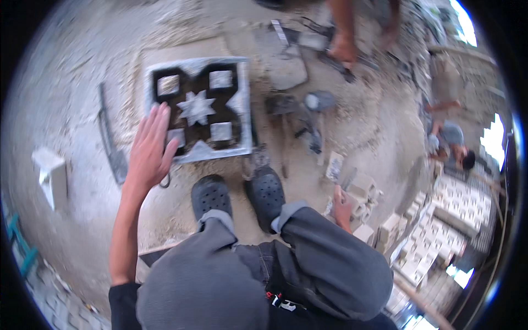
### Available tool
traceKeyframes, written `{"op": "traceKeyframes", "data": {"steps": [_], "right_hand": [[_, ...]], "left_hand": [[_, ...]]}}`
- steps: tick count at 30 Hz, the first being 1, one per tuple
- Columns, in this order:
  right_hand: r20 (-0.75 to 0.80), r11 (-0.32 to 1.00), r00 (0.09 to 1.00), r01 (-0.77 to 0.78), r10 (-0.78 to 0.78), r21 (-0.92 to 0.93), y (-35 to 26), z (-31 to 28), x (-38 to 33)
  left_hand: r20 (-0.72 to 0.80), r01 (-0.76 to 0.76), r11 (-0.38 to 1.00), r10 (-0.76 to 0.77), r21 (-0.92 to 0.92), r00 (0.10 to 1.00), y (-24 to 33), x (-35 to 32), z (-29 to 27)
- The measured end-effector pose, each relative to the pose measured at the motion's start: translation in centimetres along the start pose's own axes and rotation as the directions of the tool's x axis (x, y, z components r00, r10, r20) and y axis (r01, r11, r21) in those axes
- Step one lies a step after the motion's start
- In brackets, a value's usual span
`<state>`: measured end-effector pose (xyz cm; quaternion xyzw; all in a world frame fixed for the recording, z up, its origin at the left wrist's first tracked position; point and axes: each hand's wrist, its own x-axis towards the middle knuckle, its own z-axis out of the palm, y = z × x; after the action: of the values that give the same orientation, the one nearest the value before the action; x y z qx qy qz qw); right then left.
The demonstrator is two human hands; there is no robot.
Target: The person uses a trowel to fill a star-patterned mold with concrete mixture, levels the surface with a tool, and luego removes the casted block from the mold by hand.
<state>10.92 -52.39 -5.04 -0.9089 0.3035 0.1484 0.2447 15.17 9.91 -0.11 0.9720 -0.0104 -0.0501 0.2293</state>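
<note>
A square metal mould lies on the sandy ground in front of my feet. Inside it are a pale star-shaped core and square blocks near the corners, with dark material around them. My left hand rests with fingers stretched along the mould's left edge, near the lower-left block. Off to the right, my right hand is closed around the lower end of a small tool with a pale, flat, speckled head. Blur hides its exact kind. Broken pale pieces lie beside that hand.
Two mallet-like tools lie right of the mould. A long flat metal bar is on its left, and a pale block farther left. Another person's hand works at the top. Patterned pale blocks are stacked at right.
</note>
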Motion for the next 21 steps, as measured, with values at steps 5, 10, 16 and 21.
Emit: {"op": "traceKeyframes", "data": {"steps": [5,10,16,21], "right_hand": [[0.026,0.965,0.977,-0.213,0.211,0.15,-4.3,0.8,0.0],[-0.217,0.983,0.961,0.181,-0.169,0.037,1.9,2.1,6.6],[-0.147,0.999,0.989,-0.007,0.015,0.054,-2.7,0.2,15.9],[-0.103,0.965,0.994,0.008,0.02,0.263,-8.9,-0.7,22.7]], "left_hand": [[0.163,0.009,0.985,-0.037,0.171,0.986,1.7,-3.0,-0.2],[0.389,-0.093,0.97,-0.002,0.226,0.921,2.9,-3.5,-3.6],[0.594,-0.153,0.938,-0.066,0.311,0.802,4.0,-4.5,-7.0],[0.557,-0.186,0.932,-0.021,0.313,0.83,4.0,-3.5,-6.5]]}}
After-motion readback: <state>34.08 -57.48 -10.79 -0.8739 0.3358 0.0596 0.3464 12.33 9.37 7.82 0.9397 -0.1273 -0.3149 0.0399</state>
